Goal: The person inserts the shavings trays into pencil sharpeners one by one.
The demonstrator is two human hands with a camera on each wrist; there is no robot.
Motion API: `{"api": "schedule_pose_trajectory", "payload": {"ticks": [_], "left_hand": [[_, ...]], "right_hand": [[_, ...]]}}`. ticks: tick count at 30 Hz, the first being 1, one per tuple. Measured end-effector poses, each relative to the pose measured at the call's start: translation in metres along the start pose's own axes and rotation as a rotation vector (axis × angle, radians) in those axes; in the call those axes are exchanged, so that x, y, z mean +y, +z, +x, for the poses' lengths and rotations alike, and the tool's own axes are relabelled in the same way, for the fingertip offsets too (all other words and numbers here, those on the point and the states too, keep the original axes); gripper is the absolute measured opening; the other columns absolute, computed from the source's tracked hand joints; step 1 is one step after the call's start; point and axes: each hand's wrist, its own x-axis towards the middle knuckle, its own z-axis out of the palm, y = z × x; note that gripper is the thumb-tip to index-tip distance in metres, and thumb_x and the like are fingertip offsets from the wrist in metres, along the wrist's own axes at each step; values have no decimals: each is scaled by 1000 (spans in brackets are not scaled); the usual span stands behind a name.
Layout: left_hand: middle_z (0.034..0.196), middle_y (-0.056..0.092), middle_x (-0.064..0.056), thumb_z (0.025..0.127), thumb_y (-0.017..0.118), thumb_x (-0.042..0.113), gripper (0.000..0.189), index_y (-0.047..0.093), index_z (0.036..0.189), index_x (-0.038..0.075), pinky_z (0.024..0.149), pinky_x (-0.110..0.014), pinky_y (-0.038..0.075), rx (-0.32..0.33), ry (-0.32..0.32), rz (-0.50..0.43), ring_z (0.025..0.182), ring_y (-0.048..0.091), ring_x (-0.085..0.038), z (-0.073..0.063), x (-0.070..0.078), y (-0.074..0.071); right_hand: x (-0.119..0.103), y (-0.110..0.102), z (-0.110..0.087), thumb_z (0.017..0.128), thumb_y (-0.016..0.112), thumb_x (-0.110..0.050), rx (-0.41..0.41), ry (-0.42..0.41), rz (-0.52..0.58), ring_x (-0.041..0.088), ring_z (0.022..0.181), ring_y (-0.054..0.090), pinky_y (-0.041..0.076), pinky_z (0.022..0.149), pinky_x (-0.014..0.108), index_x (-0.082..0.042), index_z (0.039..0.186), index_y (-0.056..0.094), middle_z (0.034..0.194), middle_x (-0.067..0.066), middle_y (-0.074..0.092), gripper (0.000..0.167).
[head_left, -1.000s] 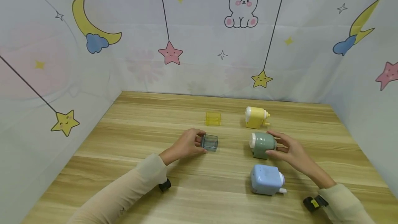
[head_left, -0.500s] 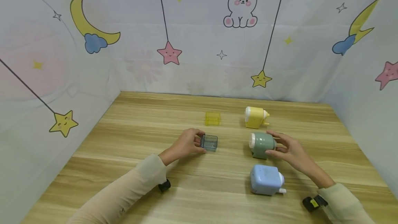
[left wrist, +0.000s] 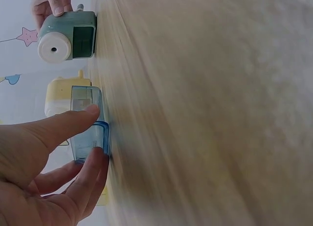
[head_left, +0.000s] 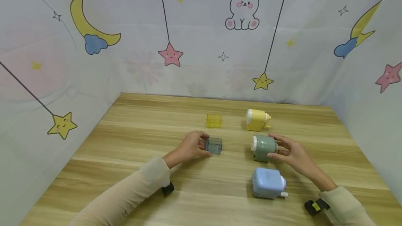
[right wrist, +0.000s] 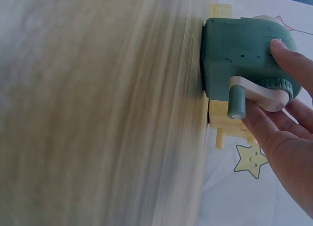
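My left hand (head_left: 190, 146) holds a clear blue-grey shavings drawer (head_left: 214, 145) at the table, thumb on one side and fingers on the other in the left wrist view. To the right, my right hand (head_left: 293, 153) grips a green crank pencil sharpener (head_left: 265, 148) by its rear end. Its white round front faces the drawer, and below that front a dark opening (left wrist: 84, 42) shows in the left wrist view. The crank handle (right wrist: 237, 102) hangs beside my right fingers in the right wrist view. Drawer and sharpener are apart.
A yellow pencil sharpener (head_left: 257, 120) stands behind the green one, a blue sharpener (head_left: 268, 183) in front of it. Farther back lies a clear yellow drawer (head_left: 214, 121). Printed cloth walls (head_left: 201, 44) enclose the wooden table (head_left: 141, 121) at the back and sides.
My left hand has shifted slightly to the right with the clear drawer. The right hand stays on the green sharpener, which has hardly moved; the head view has tilted a little.
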Motion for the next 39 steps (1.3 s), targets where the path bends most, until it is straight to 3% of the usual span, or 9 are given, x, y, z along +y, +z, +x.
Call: {"api": "schedule_pose_trajectory", "payload": {"ticks": [5, 14, 20, 23, 29, 39], "left_hand": [[122, 61, -20, 76, 87, 2, 61, 57, 128, -10, 75, -25, 59, -6, 3, -1, 96, 68, -27, 1, 0, 3], [124, 59, -19, 78, 87, 6, 62, 57, 130, -8, 78, -24, 58, -16, 23, 7, 99, 67, -26, 4, 3, 7], [123, 59, -17, 77, 87, 6, 62, 57, 129, -7, 77, -23, 58, -25, 27, -6, 97, 67, -24, 8, 4, 13], [122, 59, -18, 76, 88, 6, 62, 57, 128, -8, 77, -22, 58, -30, 39, -5, 96, 67, -24, 10, 5, 16], [122, 59, -17, 76, 88, 8, 62, 57, 129, -7, 77, -23, 58, -31, 47, 6, 97, 67, -24, 13, 7, 20], [122, 60, -17, 76, 88, 6, 62, 57, 129, -8, 77, -23, 58, -38, 39, -25, 96, 67, -24, 13, 14, 22]], "right_hand": [[2, 1, -1, 85, 77, 0, 0, 10, 1, 38, 111, 61, 57, 86, 27, 9, 143, 46, 134, 33, 51, 66], [1, -1, -2, 85, 77, 0, 5, 16, -3, 30, 111, 62, 56, 86, 26, 10, 142, 46, 134, 34, 50, 66], [0, -2, -2, 85, 77, 0, 5, -1, -25, 39, 110, 61, 56, 85, 26, 10, 141, 46, 134, 33, 51, 65], [0, -2, -2, 85, 77, -1, 2, -5, -28, 32, 111, 62, 56, 86, 26, 10, 141, 47, 134, 33, 51, 65], [2, -3, -1, 85, 77, 1, 3, -15, -14, 1, 109, 59, 56, 87, 25, 11, 141, 47, 134, 33, 51, 64], [1, -2, 1, 85, 77, -1, -7, -1, 1, -1, 107, 60, 57, 84, 27, 10, 141, 47, 133, 33, 52, 65]]}}
